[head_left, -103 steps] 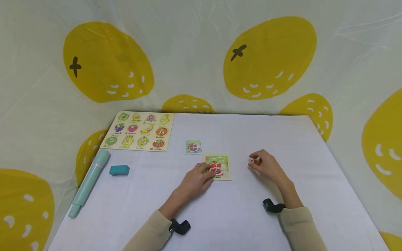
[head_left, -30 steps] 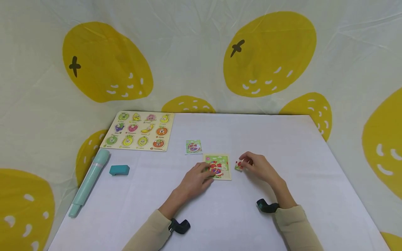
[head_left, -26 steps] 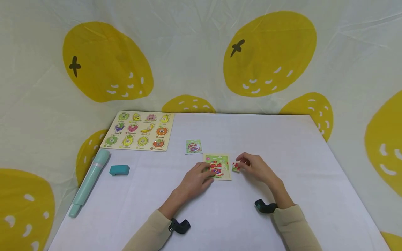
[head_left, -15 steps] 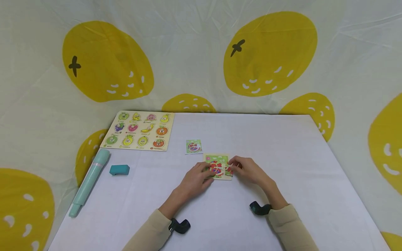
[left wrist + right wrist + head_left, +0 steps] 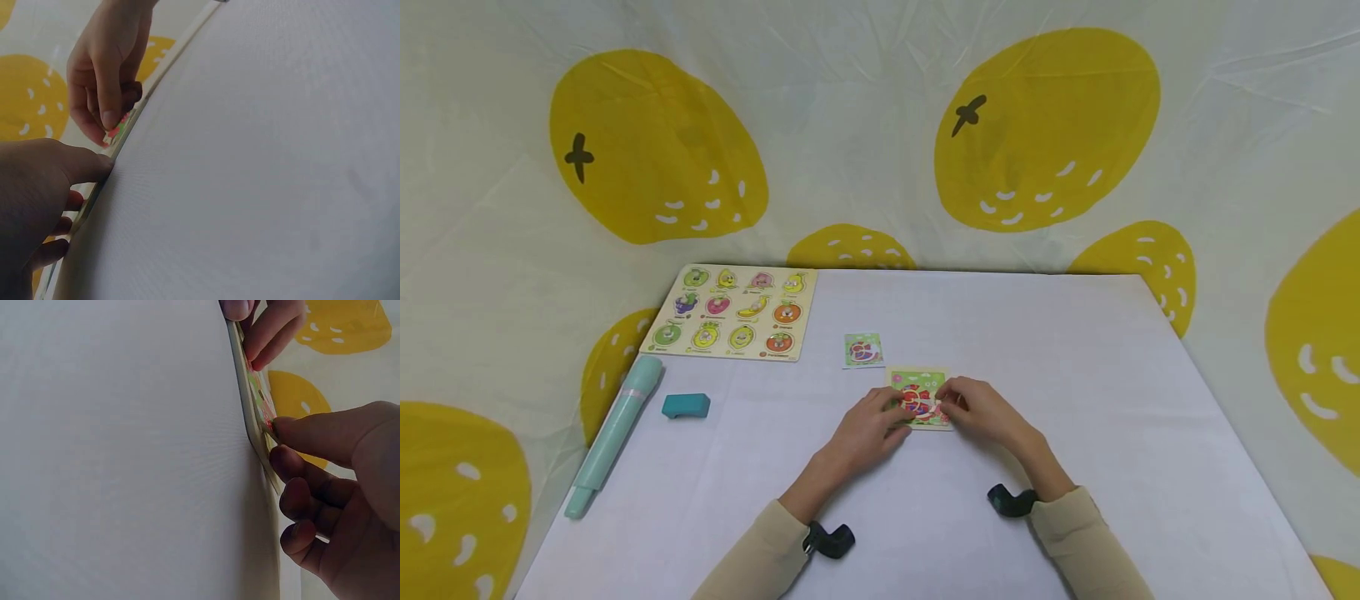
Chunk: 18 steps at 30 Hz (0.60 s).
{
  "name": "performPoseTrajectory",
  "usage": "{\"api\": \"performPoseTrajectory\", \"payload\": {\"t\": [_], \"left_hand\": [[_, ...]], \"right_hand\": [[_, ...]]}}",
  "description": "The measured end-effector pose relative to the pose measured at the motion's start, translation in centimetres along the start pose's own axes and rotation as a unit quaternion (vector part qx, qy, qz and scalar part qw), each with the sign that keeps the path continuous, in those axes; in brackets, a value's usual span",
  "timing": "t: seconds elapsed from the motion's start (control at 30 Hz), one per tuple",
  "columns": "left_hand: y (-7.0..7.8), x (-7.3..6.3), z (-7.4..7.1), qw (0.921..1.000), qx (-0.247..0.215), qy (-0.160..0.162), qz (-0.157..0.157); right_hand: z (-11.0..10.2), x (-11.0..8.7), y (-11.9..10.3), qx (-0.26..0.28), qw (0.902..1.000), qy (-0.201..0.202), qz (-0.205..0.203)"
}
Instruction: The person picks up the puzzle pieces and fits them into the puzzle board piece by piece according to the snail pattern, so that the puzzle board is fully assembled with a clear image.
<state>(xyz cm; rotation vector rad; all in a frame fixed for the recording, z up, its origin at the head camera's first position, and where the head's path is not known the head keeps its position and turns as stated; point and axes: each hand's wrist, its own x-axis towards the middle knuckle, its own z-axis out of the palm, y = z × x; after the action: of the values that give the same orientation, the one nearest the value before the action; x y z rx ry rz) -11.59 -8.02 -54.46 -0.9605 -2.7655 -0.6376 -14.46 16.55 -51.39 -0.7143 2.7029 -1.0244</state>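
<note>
A small square jigsaw puzzle (image 5: 931,428) with a wooden frame, green background and red fruit picture lies mid-table in the head view. My left hand (image 5: 863,429) holds its left side, thumb at the near edge and fingers over the picture. My right hand (image 5: 988,410) is over the puzzle's right side. Its thumb and forefinger pinch a red and green puzzle piece (image 5: 119,129) at the lower right of the picture. From the right wrist, the piece (image 5: 270,432) looks tilted over the frame, and the other fingers (image 5: 299,537) are curled beside it.
Behind the puzzle lies a small picture card (image 5: 863,351) with a similar fruit design. A wooden fruit peg board (image 5: 730,312) is at the back left. Near it lie a teal block (image 5: 686,406) and a long pale-teal stick-like tube (image 5: 617,437) along the table's left edge.
My right hand has come left from beside the puzzle, carrying the puzzle piece over the frame's right side to the lower right. My left hand has stayed on the puzzle.
</note>
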Motion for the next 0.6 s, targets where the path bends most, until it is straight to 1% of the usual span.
{"api": "performPoseTrajectory", "payload": {"t": [0.13, 0.3, 0.47, 0.6], "left_hand": [[-0.01, 0.01, -0.02, 1.0000, 0.000, 0.000, -0.001], [0.08, -0.09, -0.17, 1.0000, 0.002, -0.002, -0.004], [-0.13, -0.20, -0.21, 1.0000, 0.004, 0.000, 0.002], [-0.42, -0.27, -0.41, 0.9999, 0.002, -0.012, 0.000]], "right_hand": [[0.30, 0.13, 0.04, -0.017, 0.9998, 0.006, 0.008], [0.39, 0.23, -0.08, -0.018, 0.9997, 0.005, 0.015], [0.49, 0.34, -0.06, -0.016, 0.9997, 0.001, 0.019], [0.60, 0.38, -0.01, -0.015, 0.9996, -0.004, 0.023]]}}
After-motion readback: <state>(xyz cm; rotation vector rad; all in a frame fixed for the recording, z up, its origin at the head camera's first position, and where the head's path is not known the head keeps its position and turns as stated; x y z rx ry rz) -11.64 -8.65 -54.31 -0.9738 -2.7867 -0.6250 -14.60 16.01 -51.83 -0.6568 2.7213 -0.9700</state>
